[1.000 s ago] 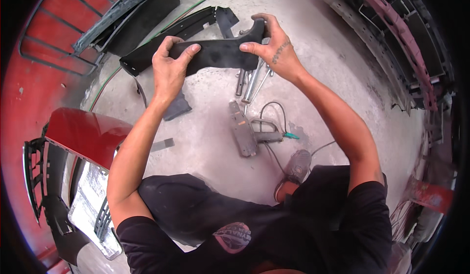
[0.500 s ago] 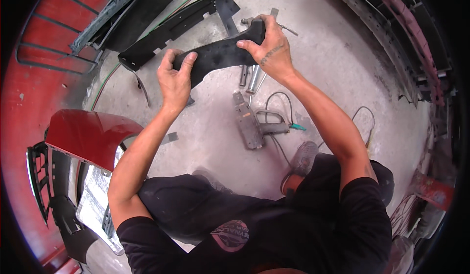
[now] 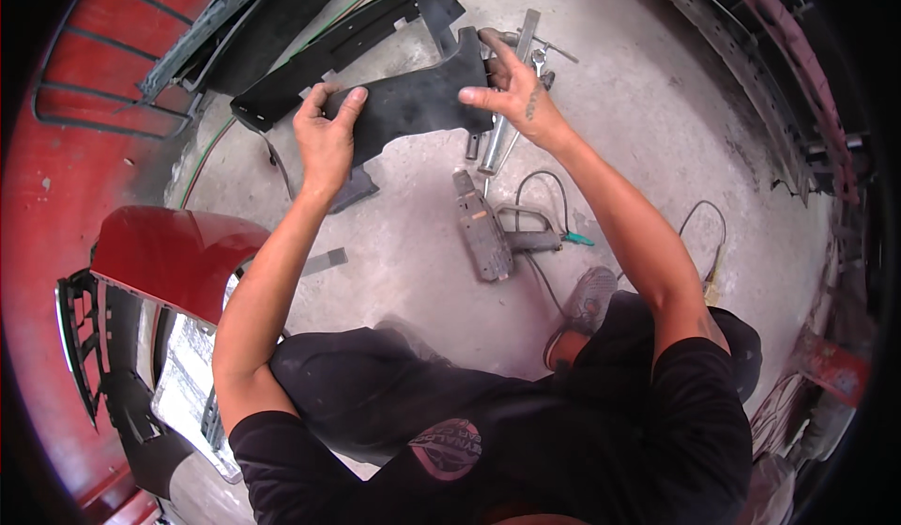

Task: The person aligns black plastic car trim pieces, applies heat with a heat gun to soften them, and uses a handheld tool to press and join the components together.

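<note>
A black plastic trim panel [image 3: 413, 107] with a curved, notched edge is held up in front of me, above the concrete floor. My left hand [image 3: 326, 140] grips its left end, thumb on the near face and fingers behind. At the right end, my right hand [image 3: 526, 98] rests its thumb on the face, while its other fingers reach around the edge, loosely spread and partly hidden. Behind the panel lies a longer black plastic piece [image 3: 328, 56]. Another small dark piece [image 3: 355, 190] shows below my left hand's side of the panel.
A grey gun-shaped power tool [image 3: 484, 239] with a cord lies on the floor. Metal hand tools [image 3: 497, 145] lie beyond the panel's right end. To the left stand a red painted body panel [image 3: 178, 258] and a black grille [image 3: 80, 347]. Vehicle parts [image 3: 751, 75] line the right.
The panel has turned to show more of its face and dropped slightly. My right hand's fingers have loosened and spread at its edge; my left hand keeps its grip.
</note>
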